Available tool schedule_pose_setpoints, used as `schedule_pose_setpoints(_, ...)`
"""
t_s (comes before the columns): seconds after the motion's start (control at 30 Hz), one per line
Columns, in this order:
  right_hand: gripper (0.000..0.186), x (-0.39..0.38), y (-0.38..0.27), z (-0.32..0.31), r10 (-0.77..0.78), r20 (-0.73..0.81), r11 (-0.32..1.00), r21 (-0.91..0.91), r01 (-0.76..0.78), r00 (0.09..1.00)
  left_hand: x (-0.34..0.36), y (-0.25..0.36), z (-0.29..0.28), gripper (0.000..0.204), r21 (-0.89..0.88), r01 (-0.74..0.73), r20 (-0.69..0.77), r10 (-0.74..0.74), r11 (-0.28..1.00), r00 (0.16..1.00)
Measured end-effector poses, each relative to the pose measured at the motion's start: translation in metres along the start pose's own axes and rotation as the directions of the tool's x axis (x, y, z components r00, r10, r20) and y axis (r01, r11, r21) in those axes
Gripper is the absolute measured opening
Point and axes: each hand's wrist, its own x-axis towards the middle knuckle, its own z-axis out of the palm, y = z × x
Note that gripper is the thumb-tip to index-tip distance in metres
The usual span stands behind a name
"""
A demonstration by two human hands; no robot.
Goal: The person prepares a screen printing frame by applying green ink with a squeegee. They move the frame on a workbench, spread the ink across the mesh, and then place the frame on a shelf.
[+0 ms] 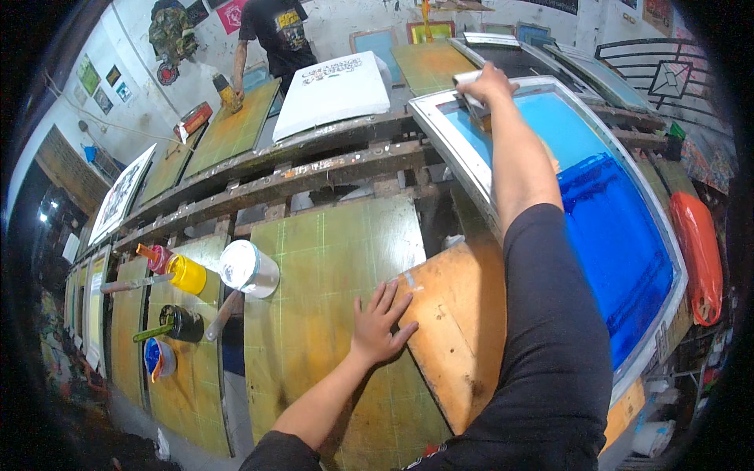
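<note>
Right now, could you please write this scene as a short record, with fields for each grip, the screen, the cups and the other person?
Right grip: closed on squeegee, over the far end
Left grip: open, fingers spread, at the edge between green board and brown board
Screen: light blue far part, dark blue near part
Cups, left side: red cup, yellow cup, white cup, black cup, blue cup
Other person: far side, dark-clothed

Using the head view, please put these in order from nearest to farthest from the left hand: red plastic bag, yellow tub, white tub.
From the left hand:
1. White tub, to its left.
2. Yellow tub, farther left.
3. Red plastic bag, at far right, beyond the screen frame.
</note>
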Motion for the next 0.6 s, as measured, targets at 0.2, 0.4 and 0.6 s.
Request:
schedule_pose_setpoints(0.2,0.100,-0.029,-0.007,-0.077,-0.058,-0.322,0.957,0.250,0.144,0.945,-0.003,-0.001,-0.005,0.050,-0.062,0.018,-0.021,-0.019,0.998,1.000)
schedule_pose_setpoints(0.4,0.090,-0.123,0.028,-0.179,0.167,-0.454,0.732,0.652,0.199,0.875,-0.004,-0.003,0.000,0.053,-0.049,0.002,-0.052,-0.004,0.999,0.999)
schedule_pose_setpoints(0.6,0.075,-0.254,0.106,-0.257,0.469,-0.202,0.192,0.973,0.124,0.860,0.001,-0.026,0.024,0.052,-0.207,-0.110,-0.164,0.076,0.972,0.984)
